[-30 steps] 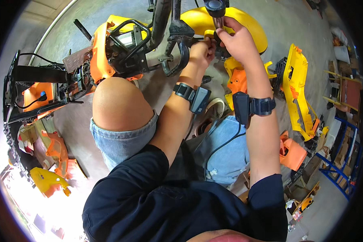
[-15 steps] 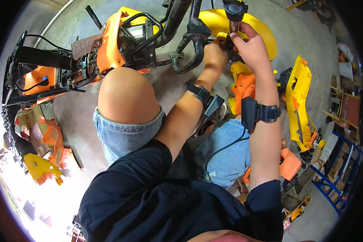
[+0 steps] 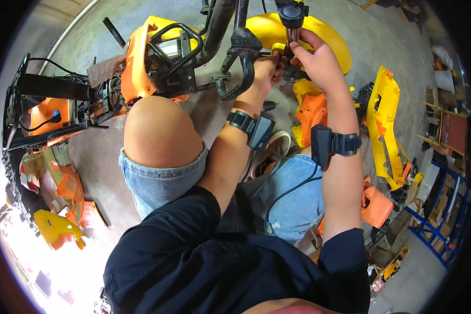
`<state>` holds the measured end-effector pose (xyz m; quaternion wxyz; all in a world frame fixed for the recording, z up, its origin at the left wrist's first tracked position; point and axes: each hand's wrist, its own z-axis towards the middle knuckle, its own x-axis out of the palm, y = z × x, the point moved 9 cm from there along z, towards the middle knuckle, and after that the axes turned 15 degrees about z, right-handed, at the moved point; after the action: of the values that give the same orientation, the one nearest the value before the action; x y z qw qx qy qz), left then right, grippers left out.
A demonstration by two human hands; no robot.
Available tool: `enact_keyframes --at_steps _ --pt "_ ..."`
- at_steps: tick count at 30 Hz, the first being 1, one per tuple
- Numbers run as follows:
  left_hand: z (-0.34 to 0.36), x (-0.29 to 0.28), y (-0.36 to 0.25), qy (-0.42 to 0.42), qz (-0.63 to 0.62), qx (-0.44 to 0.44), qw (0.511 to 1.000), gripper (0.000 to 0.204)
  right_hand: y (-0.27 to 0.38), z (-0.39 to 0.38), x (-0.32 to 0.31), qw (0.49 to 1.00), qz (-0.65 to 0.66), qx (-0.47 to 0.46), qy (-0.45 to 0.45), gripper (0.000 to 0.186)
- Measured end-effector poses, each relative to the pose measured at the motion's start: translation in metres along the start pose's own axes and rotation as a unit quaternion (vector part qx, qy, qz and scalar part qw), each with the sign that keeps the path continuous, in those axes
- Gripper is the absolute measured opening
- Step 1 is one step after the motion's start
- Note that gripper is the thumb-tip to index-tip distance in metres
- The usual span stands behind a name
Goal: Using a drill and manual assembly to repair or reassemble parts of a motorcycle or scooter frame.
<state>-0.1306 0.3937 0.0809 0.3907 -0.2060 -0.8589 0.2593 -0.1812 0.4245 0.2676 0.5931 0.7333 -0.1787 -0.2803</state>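
A motorcycle-like frame with a front fork stands before me. My right hand (image 3: 319,60) is closed at the silver fork tube (image 3: 293,35), thumb and fingers around its lower part. Beside it, my left hand (image 3: 268,72) has its fingers bent together just under a yellow tab of the front fender (image 3: 327,39). Whatever the left fingers pinch is too small or hidden to make out. The curved black tube bracket (image 3: 240,73) hangs just left of that hand. Below the left wrist, a small black object (image 3: 268,106) lies on the floor.
Orange and yellow body panels (image 3: 313,110) lie near my right forearm, with a long yellow panel (image 3: 384,125) farther right. A blue metal rack (image 3: 434,230) stands at the right. More frame parts with an orange cover (image 3: 137,73) reach left. Loose panels (image 3: 57,227) lie lower left.
The view has shifted slightly, so the scene sits further left. My left wrist has turned and the hand sits a bit lower beside the fender tab. My right hand stays at the fork tube.
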Motion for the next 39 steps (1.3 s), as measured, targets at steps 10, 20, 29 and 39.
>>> enact_keyframes --at_steps 10,20,29,39 --pt "-0.026 0.0 -0.056 -0.298 0.585 0.169 0.735 0.022 -0.005 0.002 -0.004 0.998 -0.049 -0.032 -0.022 0.04" --pt "0.009 -0.015 -0.004 -0.093 0.195 0.047 0.975 0.026 -0.009 0.003 -0.004 1.0 -0.009 -0.006 -0.012 0.036" --pt "-0.001 -0.002 -0.011 0.001 0.05 0.056 0.997 0.025 -0.002 0.002 -0.003 1.0 -0.003 0.018 -0.002 0.036" --pt "-0.021 0.0 -0.043 -0.263 0.467 0.252 0.805 0.02 0.002 -0.002 -0.006 0.999 0.03 0.021 0.005 0.038"
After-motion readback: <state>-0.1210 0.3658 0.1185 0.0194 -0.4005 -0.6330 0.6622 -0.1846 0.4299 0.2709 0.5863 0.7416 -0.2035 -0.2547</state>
